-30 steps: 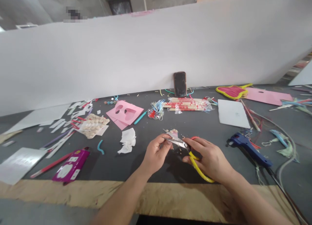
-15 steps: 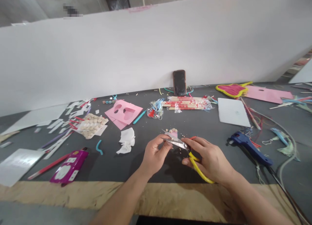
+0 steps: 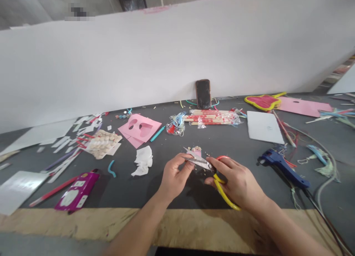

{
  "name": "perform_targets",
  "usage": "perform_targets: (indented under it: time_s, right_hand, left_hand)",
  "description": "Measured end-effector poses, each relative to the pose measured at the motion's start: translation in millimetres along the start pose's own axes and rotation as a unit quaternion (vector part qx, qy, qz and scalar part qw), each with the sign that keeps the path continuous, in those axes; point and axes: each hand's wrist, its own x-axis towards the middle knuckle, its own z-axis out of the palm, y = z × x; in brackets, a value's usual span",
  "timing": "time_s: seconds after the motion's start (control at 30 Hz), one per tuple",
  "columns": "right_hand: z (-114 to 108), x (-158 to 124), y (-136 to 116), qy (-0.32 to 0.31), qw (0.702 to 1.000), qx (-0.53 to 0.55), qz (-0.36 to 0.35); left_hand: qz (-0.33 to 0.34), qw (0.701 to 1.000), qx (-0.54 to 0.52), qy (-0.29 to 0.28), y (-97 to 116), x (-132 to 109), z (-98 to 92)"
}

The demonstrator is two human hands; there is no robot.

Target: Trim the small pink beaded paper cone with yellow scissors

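My right hand point(image 3: 240, 180) grips a pair of scissors point(image 3: 227, 198) with yellow and red handles, the blades parted and pointing left. My left hand point(image 3: 175, 175) pinches at the blade tips, thumb and forefinger together; whatever is between them is too small to make out. Just behind the blades lies a small pink piece point(image 3: 197, 151) with pale little bits on and around it. A crumpled white tissue point(image 3: 143, 161) rests to the left of my left hand.
A blue glue gun point(image 3: 285, 168) with a trailing cable lies at right, near a white card point(image 3: 264, 127). Bagged sticks point(image 3: 213, 117) and an upright phone point(image 3: 203, 94) stand behind. Pink cut paper point(image 3: 141, 128), a purple case point(image 3: 77, 191) and a white panel point(image 3: 155, 60) surround the workspace.
The scissors handles have swung slightly left and the red loop shows more. My left hand keeps its pinch at the blades. The whole view has shifted a little.
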Motion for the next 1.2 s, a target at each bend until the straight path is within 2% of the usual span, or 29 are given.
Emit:
perform_targets:
  time_s: [0.37, 0.53, 0.63, 0.8, 1.2]
  right_hand:
    - [-2.6, -3.9, -7.7, 0.006, 0.998, -0.056, 0.000]
    - [2.0, -2.3, -3.8, 0.018, 0.999, -0.032, -0.001]
    - [0.0, -1.4, -3.4, 0.012, 0.999, -0.033, 0.000]
    - [-5.3, 0.6, -7.0, -0.003, 0.999, -0.035, 0.007]
    - [-1.5, -2.0, -4.2, -0.016, 1.000, 0.020, 0.001]
  left_hand:
    - [0.003, 1.000, -0.012, 0.009, 1.8, -4.6, 2.3]
    - [-0.030, 0.999, -0.013, 0.028, 0.8, -5.6, 2.6]
    - [-0.022, 0.999, -0.015, 0.030, 2.2, -5.3, 2.8]
    - [0.021, 1.000, -0.015, 0.016, 4.1, -5.2, 2.0]
    - [0.014, 1.000, 0.002, -0.024, 5.5, -2.5, -2.3]
